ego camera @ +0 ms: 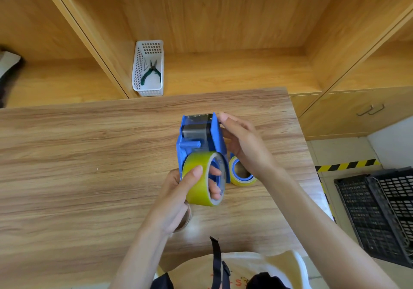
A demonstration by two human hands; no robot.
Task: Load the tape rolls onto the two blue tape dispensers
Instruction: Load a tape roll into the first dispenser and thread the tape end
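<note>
Left hand [178,190]: clamped on yellow tape roll [202,179], thumb outside, fingers through core, lining it up with the hub.
Blue tape dispenser [201,139]: toward tabletop's right edge, steadied for loading.
Right hand [243,145]: gripping dispenser's side.
Second tape roll [242,174]: beside it, apparently already mounted.

Seen from above, a person's left hand [178,190] gripped a yellow tape roll [202,178], thumb on its outer face and fingers [215,172] through its core, against the near end of a blue tape dispenser [201,141]. The right hand [243,145] held the dispenser's right side above a wooden worktop [89,165]. A second yellow roll [242,172] lay just beside it. A white basket [148,69] holding pliers [151,71] sat on a shelf beyond.
</note>
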